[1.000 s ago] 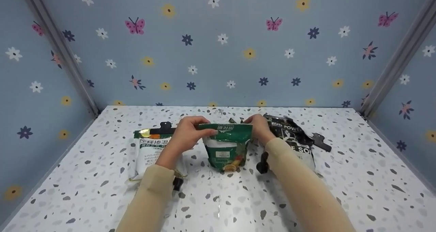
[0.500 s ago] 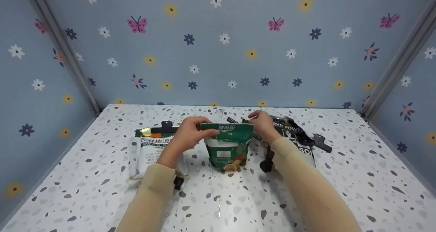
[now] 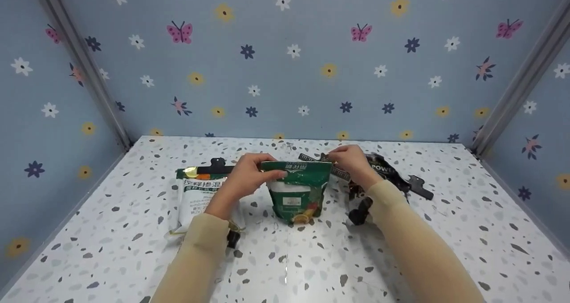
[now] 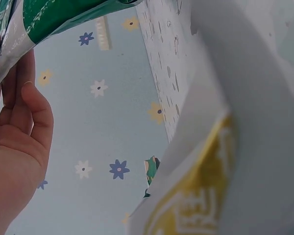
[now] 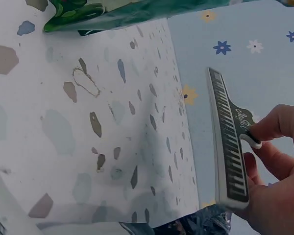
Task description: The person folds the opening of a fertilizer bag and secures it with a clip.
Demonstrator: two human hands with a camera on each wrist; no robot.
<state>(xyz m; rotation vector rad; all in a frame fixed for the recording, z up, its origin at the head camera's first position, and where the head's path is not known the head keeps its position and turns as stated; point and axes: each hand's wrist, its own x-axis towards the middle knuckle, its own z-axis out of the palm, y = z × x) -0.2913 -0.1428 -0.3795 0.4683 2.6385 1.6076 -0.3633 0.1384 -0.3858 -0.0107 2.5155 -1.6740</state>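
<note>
A green bag with fruit pictures stands upright in the middle of the table. My left hand grips its top edge from the left, thumb on the near face. Behind and to the right of the bag, my right hand pinches a black bag clip by its handle. White piano-key marks run along the clip, as the right wrist view shows. In the head view the green bag and my fingers partly hide the clip. The left wrist view has my left hand at the bag's green and white wrapping.
On the left lies a white bag with a black clip across its top. A black bag, partly behind my right arm, lies on the right with another black clip. A flowered wall rises behind the speckled table.
My right hand has left the green bag's right corner and moved right, with the clip now showing in its fingers. My left hand keeps its grip on the bag.
</note>
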